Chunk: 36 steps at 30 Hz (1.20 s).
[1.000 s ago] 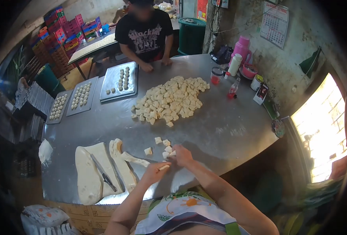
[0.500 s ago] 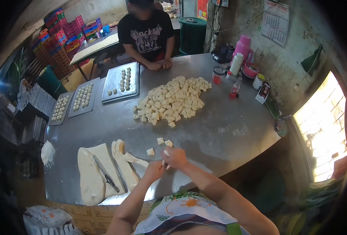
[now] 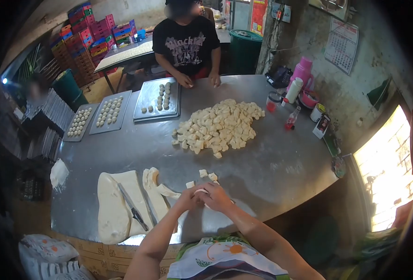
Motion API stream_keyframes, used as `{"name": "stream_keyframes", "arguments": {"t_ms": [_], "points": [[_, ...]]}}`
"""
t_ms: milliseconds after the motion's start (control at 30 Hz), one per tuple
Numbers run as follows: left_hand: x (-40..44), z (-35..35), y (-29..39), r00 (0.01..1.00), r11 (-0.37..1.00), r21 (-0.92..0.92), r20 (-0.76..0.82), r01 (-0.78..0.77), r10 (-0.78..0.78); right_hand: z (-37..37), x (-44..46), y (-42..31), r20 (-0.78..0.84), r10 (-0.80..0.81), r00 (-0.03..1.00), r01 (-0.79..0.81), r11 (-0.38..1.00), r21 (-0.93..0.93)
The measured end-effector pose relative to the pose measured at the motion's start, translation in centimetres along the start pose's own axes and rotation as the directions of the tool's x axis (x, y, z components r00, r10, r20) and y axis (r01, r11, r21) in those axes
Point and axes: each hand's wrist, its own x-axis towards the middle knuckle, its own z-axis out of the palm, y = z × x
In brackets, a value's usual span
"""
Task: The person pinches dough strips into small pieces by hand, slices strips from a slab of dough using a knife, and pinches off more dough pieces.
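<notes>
My left hand [image 3: 187, 201] is closed around the end of a dough strip [image 3: 168, 191] that trails back to a thick dough piece on the table. Close against it, my right hand [image 3: 217, 198] is also closed on the dough, and a little pale dough shows between the fingers. Just beyond my hands lie a few small dough pieces [image 3: 203, 173]. To the left is a large folded dough slab [image 3: 112, 207] with a long dark-handled knife [image 3: 132, 207] lying on it. Farther back spreads a big heap of cut dough pieces [image 3: 220, 123].
Across the metal table [image 3: 136, 144] stands a person [image 3: 186, 46] beside a tray [image 3: 146, 91] with dough balls. Two more filled trays [image 3: 127, 100] lie left of it. White flour [image 3: 58, 173] sits at the left edge. A pink thermos [image 3: 301, 72], bottles and a cup stand at the right.
My hands have come closer together over the dough strip. The person opposite has moved their hands apart on the table edge. The whole view has shifted slightly.
</notes>
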Motion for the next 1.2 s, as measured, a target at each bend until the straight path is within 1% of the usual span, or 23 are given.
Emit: {"name": "stream_keyframes", "arguments": {"t_ms": [67, 100, 200, 233, 300, 333, 367, 400, 467, 500, 600, 633, 733, 767, 867, 900, 1000, 1033, 1067, 1100, 1133, 1167, 1200], "points": [[-0.1, 0.3, 0.6, 0.915, 0.938, 0.164, 0.223, 0.305, -0.337, 0.0, 0.0, 1.0, -0.117, 0.0, 0.993, -0.02, 0.985, -0.17], [-0.7, 0.4, 0.9, 0.916, 0.937, 0.163, 0.213, 0.309, -0.339, -0.2, 0.2, 1.9, -0.108, -0.006, 0.994, -0.012, 0.986, -0.169], [-2.1, 0.7, 1.7, 0.902, 0.958, 0.223, 0.426, -0.181, 0.071, -1.7, 1.0, 5.2, 0.056, 0.313, 0.948, -0.232, 0.8, -0.553], [-2.2, 0.5, 1.7, 0.899, 0.958, 0.226, 0.432, -0.179, 0.066, -1.4, 0.4, 5.6, 0.056, 0.317, 0.947, -0.237, 0.803, -0.547], [-1.5, -0.4, 1.6, 0.961, 0.977, 0.184, 0.233, 0.104, -0.146, -1.5, -0.4, 6.0, -0.035, -0.018, 0.999, -0.002, 0.868, -0.496], [-1.5, -0.5, 1.7, 0.956, 0.96, 0.142, 0.138, 0.241, -0.26, -1.5, -0.7, 6.1, -0.089, -0.182, 0.979, 0.119, 0.872, -0.475], [-1.4, -0.3, 2.1, 0.956, 0.96, 0.144, 0.135, 0.24, -0.26, -1.6, -0.6, 5.3, -0.089, -0.185, 0.979, 0.121, 0.872, -0.474], [-1.0, -0.1, 2.4, 0.995, 0.982, 0.17, 0.044, 0.082, -0.09, -1.5, -0.3, 4.4, 0.022, -0.129, 0.991, 0.129, 0.939, -0.319], [-0.9, 0.4, 3.0, 0.963, 0.943, 0.251, -0.1, -0.219, 0.25, -0.9, -0.4, 2.1, 0.257, -0.053, 0.965, 0.05, 0.999, 0.015], [-1.4, 0.2, 2.3, 0.968, 0.946, 0.247, -0.082, -0.211, 0.237, -0.8, -0.8, 1.1, 0.251, -0.037, 0.967, 0.031, 0.999, 0.026], [-0.7, -1.4, -2.2, 0.979, 0.988, -0.018, 0.137, 0.155, -0.151, -2.6, 0.6, -1.2, 0.109, -0.028, 0.994, 0.007, 0.983, 0.182], [-0.6, -0.7, -1.4, 0.978, 0.988, -0.022, 0.148, 0.151, -0.146, -2.5, 0.2, -0.9, 0.101, -0.02, 0.995, 0.001, 0.984, 0.177], [-1.3, 1.3, 2.2, 0.972, 0.956, 0.194, 0.049, 0.218, -0.231, -1.1, -0.1, 1.0, -0.033, 0.021, 0.999, -0.026, 0.988, -0.152], [-2.0, 1.2, 2.8, 0.971, 0.956, 0.194, 0.053, 0.219, -0.233, -1.0, 0.0, 1.8, -0.034, 0.025, 0.999, -0.03, 0.988, -0.151], [-2.5, 0.6, 3.9, 0.956, 0.991, 0.126, 0.292, -0.052, 0.013, -2.1, 0.7, 4.0, 0.11, 0.334, 0.936, -0.245, 0.843, -0.479], [-2.5, 0.3, 4.0, 0.951, 0.992, 0.116, 0.31, -0.055, 0.017, -1.9, 0.0, 4.1, 0.097, 0.35, 0.932, -0.265, 0.837, -0.479], [-1.1, -1.8, 4.0, 0.884, 0.902, -0.028, 0.215, 0.432, -0.416, -1.4, -0.9, 3.8, -0.044, 0.04, 0.998, -0.054, 0.917, -0.396], [-1.3, -1.6, 3.6, 0.884, 0.903, -0.028, 0.222, 0.428, -0.411, -0.9, -1.1, 3.2, -0.051, 0.044, 0.998, -0.061, 0.915, -0.399], [-1.3, -1.0, 2.7, 0.982, 0.983, 0.034, 0.045, 0.181, -0.183, -0.3, -0.9, 2.5, 0.017, -0.007, 1.0, 0.011, 0.967, -0.255], [-0.7, -0.5, 1.8, 0.99, 0.988, 0.135, -0.108, -0.073, 0.088, 0.2, -0.2, 1.9, 0.066, -0.069, 0.995, 0.075, 0.992, -0.105], [-0.4, 0.2, 1.6, 0.909, 0.921, 0.255, -0.225, -0.294, 0.352, 0.5, -0.2, 1.5, 0.108, -0.126, 0.986, 0.121, 0.991, 0.052], [-1.0, 0.2, 1.1, 0.916, 0.926, 0.233, -0.207, -0.296, 0.344, 0.8, -0.6, 1.2, 0.097, -0.098, 0.99, 0.094, 0.994, 0.047], [-1.6, -0.6, 0.7, 0.989, 0.987, 0.129, -0.099, -0.1, 0.113, 0.8, -0.7, 1.0, 0.104, -0.085, 0.991, 0.078, 0.995, 0.067]]}}
